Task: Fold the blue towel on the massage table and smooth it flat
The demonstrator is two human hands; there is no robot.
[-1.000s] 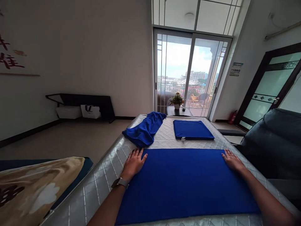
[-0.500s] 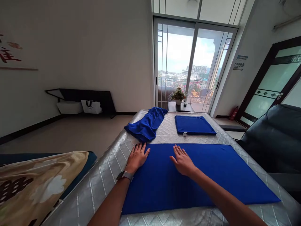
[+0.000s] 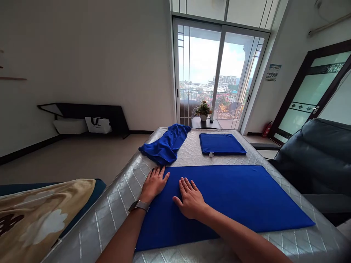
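Note:
A blue cloth (image 3: 236, 197) lies spread flat in a rough rectangle on the silvery quilted mattress (image 3: 115, 204). My left hand (image 3: 155, 183) rests open on its far left corner, fingers stretched forward, a watch on the wrist. Lying flat on the left half of the cloth is my right hand (image 3: 189, 199), open, thumb apart from the fingers. Neither hand grips anything. Beyond the left hand sits a crumpled blue cloth (image 3: 167, 145). A neatly folded blue cloth (image 3: 222, 143) with a small white tag lies farther back on the right.
A patterned blanket (image 3: 44, 215) is at the lower left. On the right stands a black leather sofa (image 3: 318, 157). A potted plant (image 3: 203, 111) tops a small dark table (image 3: 206, 124) before the sliding glass door (image 3: 197, 62). A white bag (image 3: 98, 125) lies by the left wall.
My right hand has slid left and nearer across the spread cloth, closer to the left hand. The left hand stays at the corner. The view has turned slightly right.

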